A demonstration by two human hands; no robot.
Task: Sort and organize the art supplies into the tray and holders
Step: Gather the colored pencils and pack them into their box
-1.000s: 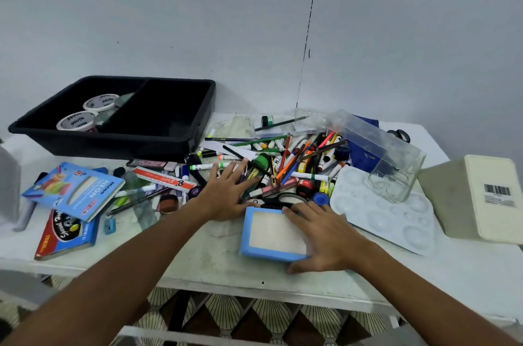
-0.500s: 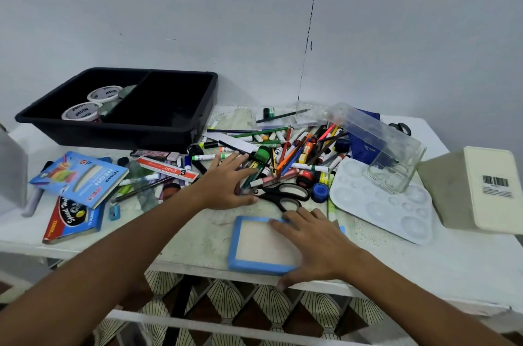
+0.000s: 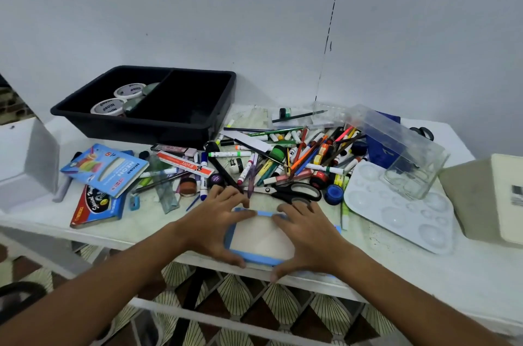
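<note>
A blue-framed small board [image 3: 261, 238] lies at the table's front edge. My left hand [image 3: 215, 221] grips its left side and my right hand [image 3: 308, 235] grips its right side, thumbs at the near edge. Just behind lie black-handled scissors [image 3: 294, 192] and a heap of markers, pencils and paint pots [image 3: 297, 158]. A black two-compartment tray [image 3: 181, 125] stands at the back left with two tape rolls [image 3: 119, 99] in its left compartment. A clear plastic holder [image 3: 407, 153] lies tipped at the right.
A white paint palette [image 3: 396, 212] lies right of the board. A beige box [image 3: 492, 198] stands at the far right. A blue neon-paper pack [image 3: 107, 170] and a red booklet [image 3: 96, 207] lie at the left. A grey container [image 3: 28, 164] stands at the left edge.
My left hand left the marker heap and came onto the board's left side. The board slid toward the table's front edge. My right hand stayed on it.
</note>
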